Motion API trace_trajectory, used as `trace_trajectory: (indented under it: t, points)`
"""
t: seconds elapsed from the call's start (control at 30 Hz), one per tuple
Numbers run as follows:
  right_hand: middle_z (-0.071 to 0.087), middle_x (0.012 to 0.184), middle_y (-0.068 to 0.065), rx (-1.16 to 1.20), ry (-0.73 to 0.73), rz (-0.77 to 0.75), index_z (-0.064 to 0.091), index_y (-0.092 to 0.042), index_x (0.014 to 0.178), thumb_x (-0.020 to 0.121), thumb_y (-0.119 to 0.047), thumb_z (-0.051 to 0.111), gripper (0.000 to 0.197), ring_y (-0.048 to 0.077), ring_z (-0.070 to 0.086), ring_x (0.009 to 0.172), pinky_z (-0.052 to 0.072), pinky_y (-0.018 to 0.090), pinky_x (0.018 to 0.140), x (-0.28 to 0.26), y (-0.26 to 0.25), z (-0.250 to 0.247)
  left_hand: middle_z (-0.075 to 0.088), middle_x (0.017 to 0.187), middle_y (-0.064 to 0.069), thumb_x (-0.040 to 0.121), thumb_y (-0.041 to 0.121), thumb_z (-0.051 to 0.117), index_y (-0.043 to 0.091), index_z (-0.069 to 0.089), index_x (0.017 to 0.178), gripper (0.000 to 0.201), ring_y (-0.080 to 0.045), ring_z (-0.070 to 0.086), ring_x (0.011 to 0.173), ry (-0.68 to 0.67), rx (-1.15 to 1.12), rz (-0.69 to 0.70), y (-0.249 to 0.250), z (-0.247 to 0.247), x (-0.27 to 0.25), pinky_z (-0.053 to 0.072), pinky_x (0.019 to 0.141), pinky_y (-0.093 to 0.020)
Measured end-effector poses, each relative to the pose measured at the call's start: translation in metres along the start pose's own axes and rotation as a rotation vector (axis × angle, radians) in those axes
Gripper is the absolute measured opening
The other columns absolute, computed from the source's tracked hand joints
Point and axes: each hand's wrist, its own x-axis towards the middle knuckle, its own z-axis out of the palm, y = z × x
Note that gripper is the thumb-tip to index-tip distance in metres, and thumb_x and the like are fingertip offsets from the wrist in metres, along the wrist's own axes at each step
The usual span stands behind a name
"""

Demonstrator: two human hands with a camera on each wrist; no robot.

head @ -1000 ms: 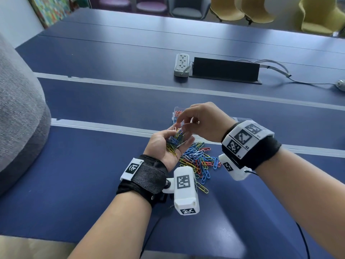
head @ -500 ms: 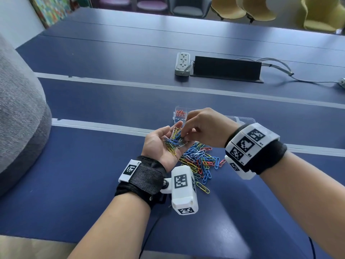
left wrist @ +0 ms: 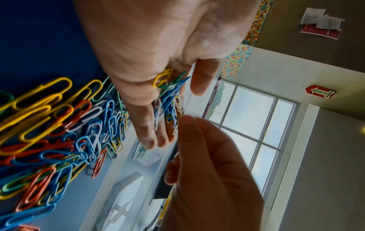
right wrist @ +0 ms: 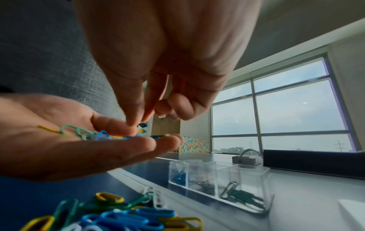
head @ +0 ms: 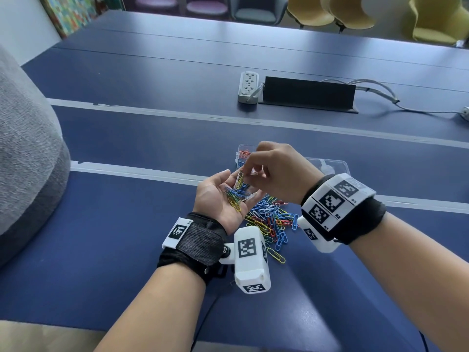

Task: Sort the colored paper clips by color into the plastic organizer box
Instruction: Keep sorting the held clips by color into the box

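Cupping loose paper clips (head: 237, 193), left hand (head: 219, 199) is lying flat—right hand (head: 275, 171) is pinching one; tangled neighbours may be dragged out and spill.

The head view looks forward and down over the table (head: 127, 250), both hands near frame centre and chairs (head: 330, 11) along the top edge. The left wrist view sits close behind the left hand (left wrist: 158, 46), rolled sideways, with the clips (left wrist: 59, 125) at left and a window (left wrist: 256, 125) at right. The right wrist view looks low along the right hand (right wrist: 168, 54) toward the box (right wrist: 247, 187); all three views share the hands, clips and box.
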Motion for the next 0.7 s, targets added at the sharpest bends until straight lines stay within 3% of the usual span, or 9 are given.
trace_trajectory:
  t: [0.07,0.13,0.23,0.3,0.37,0.43,0.53,0.63,0.7]
  points:
    - [0.056,0.078,-0.001,-0.002,-0.114,-0.055,0.075,-0.017,0.082,0.075,-0.022,0.073,0.009,0.015,0.052,0.065,0.046,0.027,0.066,-0.001,-0.005,0.003,0.067,0.088,-0.019,0.096,0.025,0.032,-0.002,0.062,0.103,0.041,-0.031,0.065,0.081,0.011,0.011,0.005,0.0,0.0,0.001,0.055,0.074,-0.04]
    - [0.063,0.084,0.004,-0.054,-0.206,-0.056,0.076,-0.018,0.085,0.075,-0.023,0.073,0.011,0.019,0.058,0.075,0.048,0.029,0.071,0.0,-0.007,0.005,0.065,0.081,-0.018,0.097,0.026,0.03,-0.003,0.06,0.105,0.043,-0.028,0.062,0.071,0.029,0.015,0.001,-0.001,0.001,0.0,0.051,0.073,-0.036]
    - [0.066,0.083,0.005,-0.061,-0.194,-0.064,0.076,-0.017,0.081,0.075,-0.018,0.071,0.008,0.019,0.059,0.074,0.049,0.03,0.071,0.001,-0.007,0.006,0.062,0.086,-0.019,0.097,0.026,0.03,-0.005,0.059,0.106,0.043,-0.027,0.059,0.077,0.039,0.009,0.0,-0.001,0.001,-0.001,0.049,0.075,-0.035]
    - [0.068,0.077,0.001,-0.011,-0.161,-0.031,0.074,-0.015,0.079,0.074,-0.015,0.068,0.008,0.013,0.057,0.067,0.048,0.023,0.067,0.0,-0.007,0.006,0.064,0.089,-0.019,0.096,0.026,0.031,-0.003,0.06,0.105,0.042,-0.029,0.06,0.083,0.035,0.023,0.002,0.0,0.001,-0.002,0.051,0.077,-0.037]
    - [0.068,0.073,-0.001,0.152,-0.103,0.078,0.071,-0.014,0.079,0.075,-0.011,0.065,0.007,0.009,0.056,0.062,0.046,0.018,0.063,-0.001,-0.004,0.006,0.064,0.099,-0.02,0.096,0.026,0.033,-0.001,0.06,0.109,0.04,-0.033,0.06,0.095,0.028,0.017,0.007,0.001,0.001,-0.002,0.047,0.089,-0.045]
    - [0.064,0.07,0.0,0.42,-0.075,0.239,0.066,-0.018,0.085,0.08,-0.006,0.061,0.014,0.011,0.056,0.06,0.049,0.027,0.062,0.001,-0.002,0.004,0.064,0.11,-0.021,0.096,0.026,0.034,-0.002,0.057,0.116,0.042,-0.037,0.059,0.104,0.018,0.0,0.011,0.002,0.001,-0.002,0.046,0.093,-0.049]
    - [0.055,0.07,0.004,0.71,-0.134,0.408,0.06,-0.021,0.089,0.088,0.003,0.046,0.027,0.018,0.053,0.057,0.053,0.033,0.058,0.006,-0.006,0.0,0.065,0.104,-0.023,0.095,0.027,0.032,-0.005,0.058,0.114,0.045,-0.037,0.061,0.096,-0.003,-0.029,0.004,0.0,0.002,-0.002,0.048,0.09,-0.049]
    - [0.042,0.062,0.005,0.886,-0.19,0.521,0.053,-0.013,0.075,0.084,0.0,0.042,0.019,0.017,0.042,0.047,0.04,0.018,0.038,0.008,-0.015,-0.003,0.064,0.096,-0.023,0.095,0.027,0.032,-0.005,0.059,0.104,0.043,-0.038,0.06,0.092,-0.007,-0.037,0.002,-0.002,0.003,-0.004,0.053,0.082,-0.052]
    - [0.041,0.06,0.0,0.826,-0.21,0.506,0.05,-0.015,0.073,0.086,-0.008,0.052,0.015,0.013,0.042,0.047,0.041,0.017,0.04,0.007,-0.018,-0.001,0.064,0.097,-0.023,0.096,0.028,0.032,-0.004,0.059,0.104,0.043,-0.039,0.061,0.093,-0.001,-0.029,-0.001,-0.002,0.003,-0.003,0.056,0.075,-0.051]
